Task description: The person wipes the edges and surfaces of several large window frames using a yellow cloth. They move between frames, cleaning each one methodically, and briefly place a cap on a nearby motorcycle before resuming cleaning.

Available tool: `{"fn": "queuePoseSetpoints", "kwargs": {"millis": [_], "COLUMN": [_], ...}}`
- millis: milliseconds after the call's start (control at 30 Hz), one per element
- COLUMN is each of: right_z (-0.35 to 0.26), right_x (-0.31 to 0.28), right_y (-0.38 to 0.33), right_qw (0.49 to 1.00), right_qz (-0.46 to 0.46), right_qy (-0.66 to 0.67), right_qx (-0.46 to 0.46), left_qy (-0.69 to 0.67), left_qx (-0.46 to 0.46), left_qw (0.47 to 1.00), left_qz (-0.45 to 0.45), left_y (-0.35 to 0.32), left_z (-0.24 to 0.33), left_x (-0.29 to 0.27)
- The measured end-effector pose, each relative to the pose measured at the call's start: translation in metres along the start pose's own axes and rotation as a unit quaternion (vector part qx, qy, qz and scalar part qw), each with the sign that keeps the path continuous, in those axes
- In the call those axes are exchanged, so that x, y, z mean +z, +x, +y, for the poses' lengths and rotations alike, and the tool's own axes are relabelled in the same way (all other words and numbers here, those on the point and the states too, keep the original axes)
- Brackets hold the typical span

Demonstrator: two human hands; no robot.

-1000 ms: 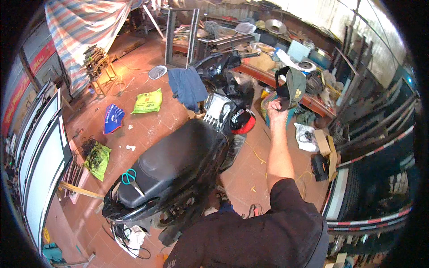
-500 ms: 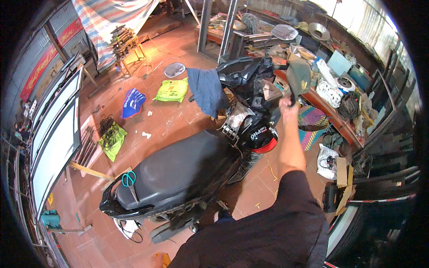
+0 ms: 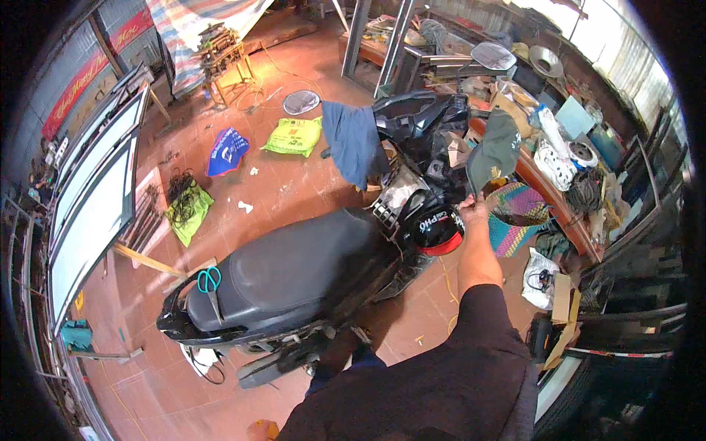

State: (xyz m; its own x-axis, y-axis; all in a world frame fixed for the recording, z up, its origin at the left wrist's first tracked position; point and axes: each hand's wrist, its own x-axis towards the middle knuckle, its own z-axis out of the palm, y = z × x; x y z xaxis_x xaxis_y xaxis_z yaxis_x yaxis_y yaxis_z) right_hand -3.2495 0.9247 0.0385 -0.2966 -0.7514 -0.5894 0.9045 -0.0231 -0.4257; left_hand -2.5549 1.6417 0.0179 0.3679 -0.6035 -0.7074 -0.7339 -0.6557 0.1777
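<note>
My right hand (image 3: 474, 209) is closed on the edge of a dark green cap (image 3: 494, 154), held up beside the front of a black motorbike. Below and left of this hand, a black and red helmet (image 3: 435, 229) sits at the bike's footwell. A blue-grey cloth (image 3: 351, 143) drapes over the left handlebar. Teal-handled scissors (image 3: 209, 283) lie on the rear of the black seat (image 3: 287, 257). Only part of my left hand (image 3: 257, 431) shows at the lower edge, closed against a small yellow thing (image 3: 273, 428) whose kind I cannot make out.
A woven basket (image 3: 518, 220) stands right of my right hand, before a cluttered workbench (image 3: 562, 198). Glazed frames (image 3: 99, 213) lean at the left. Yellow-green bags (image 3: 293, 137), a blue bag (image 3: 228, 151) and metal rods (image 3: 143, 220) lie on the tiled floor.
My right hand has drawn the cap down, nearer to me and lower against the bench. The whole view has shifted slightly. My left hand stays at the lower edge with the yellow thing.
</note>
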Motion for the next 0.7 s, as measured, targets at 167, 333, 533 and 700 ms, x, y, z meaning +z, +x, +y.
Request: {"fn": "queuePoseSetpoints", "kwargs": {"millis": [167,333,533,700], "right_z": [0.002,-0.023,-0.093,-0.127], "right_x": [0.023,0.062,0.116,0.132], "right_y": [-0.021,-0.012,0.018,0.025], "right_qw": [0.991,0.857,0.665,0.66], "right_qz": [0.114,0.051,0.224,0.165], "right_qy": [-0.036,-0.297,-0.486,-0.588], "right_qx": [-0.062,-0.418,-0.521,-0.438], "left_qy": [-0.042,-0.027,0.116,0.022], "left_qx": [0.014,0.152,0.021,0.22], "left_qw": [0.999,0.982,0.993,0.958], "left_qz": [0.021,0.107,0.007,0.181], "left_y": [-0.006,-0.044,-0.052,-0.05], "left_z": [-0.018,0.026,0.08,0.083], "left_x": [0.014,-0.004,-0.032,-0.039]}}
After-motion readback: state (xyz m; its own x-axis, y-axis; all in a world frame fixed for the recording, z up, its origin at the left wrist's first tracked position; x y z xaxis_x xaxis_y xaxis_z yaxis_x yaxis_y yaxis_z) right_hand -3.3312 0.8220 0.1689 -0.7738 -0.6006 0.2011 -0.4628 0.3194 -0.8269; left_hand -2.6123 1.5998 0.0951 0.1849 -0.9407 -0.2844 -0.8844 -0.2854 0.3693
